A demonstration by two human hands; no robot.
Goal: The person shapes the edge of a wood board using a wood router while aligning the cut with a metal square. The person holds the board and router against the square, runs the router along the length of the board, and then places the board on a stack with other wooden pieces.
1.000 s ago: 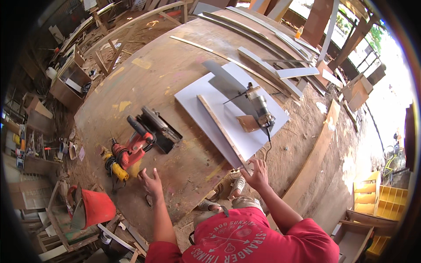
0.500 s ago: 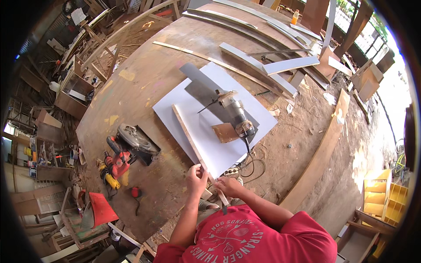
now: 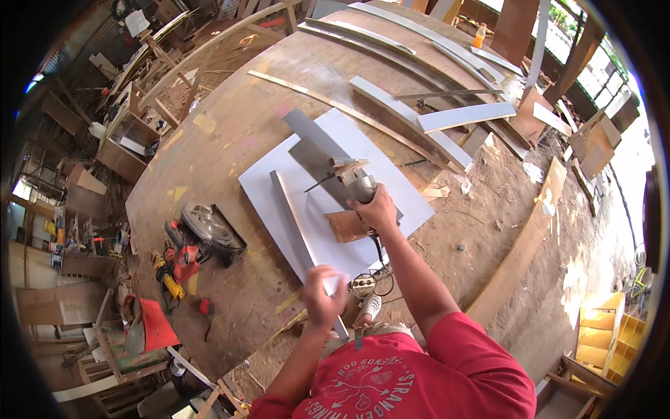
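Note:
A white board (image 3: 391,178) lies on the big plywood floor (image 3: 230,133). On it rest a long grey strip (image 3: 293,220), a wider grey plank (image 3: 314,146) and a small brown wood block (image 3: 347,226). My right hand (image 3: 375,208) grips the body of a grey power tool (image 3: 356,185) standing on the board. My left hand (image 3: 322,293) is closed around the near end of the long grey strip, just off the board's front edge.
A circular saw (image 3: 209,230) and a red and yellow tool (image 3: 178,265) lie to the left. Grey planks (image 3: 419,133) and a long thin batten (image 3: 328,105) lie beyond the board. A power strip (image 3: 363,285) sits by my knee. Timber and clutter ring the floor.
My right hand has reached forward from the board's near edge and taken hold of the power tool. My left hand has shifted onto the strip's near end. The view has moved closer.

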